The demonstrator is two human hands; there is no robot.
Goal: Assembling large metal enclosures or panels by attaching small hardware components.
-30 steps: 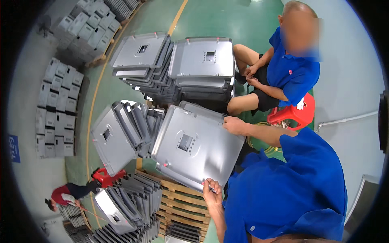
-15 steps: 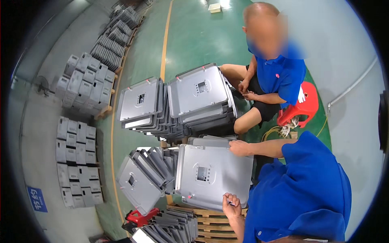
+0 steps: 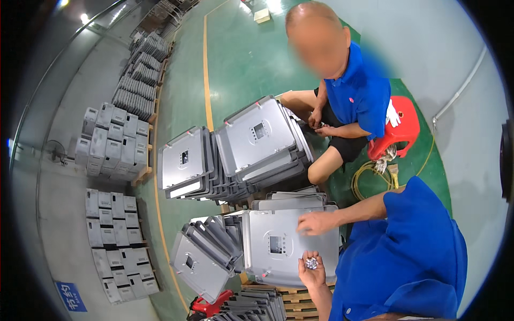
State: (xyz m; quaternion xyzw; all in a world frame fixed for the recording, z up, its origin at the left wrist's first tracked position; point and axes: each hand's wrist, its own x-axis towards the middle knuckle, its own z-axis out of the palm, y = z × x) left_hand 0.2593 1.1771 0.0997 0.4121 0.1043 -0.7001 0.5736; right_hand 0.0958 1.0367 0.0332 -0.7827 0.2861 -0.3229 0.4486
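A grey metal panel (image 3: 262, 224) with a small dark window and holes lies flat on a stack before me. My left hand (image 3: 313, 274) is palm up over its near edge, fingers curled around a small pile of shiny metal parts (image 3: 311, 262). The parts are too small to name. Above the panel, my right hand (image 3: 317, 222) is blurred by motion, with its fingers toward the panel; I cannot make out anything in them. A tilted grey panel (image 3: 201, 259) leans on others to the left.
Across the stacks, a co-worker (image 3: 356, 88) in a blue shirt sits with both hands together. Further panel stacks (image 3: 257, 134) stand beside that person. A red stool (image 3: 399, 134) and coiled yellow hose (image 3: 361, 179) are at the right. A wooden pallet (image 3: 302, 302) lies below.
My right hand has left the panel's far edge and come over its face, nearer my left hand. My left hand has opened out, showing the small metal parts. The view has shifted.
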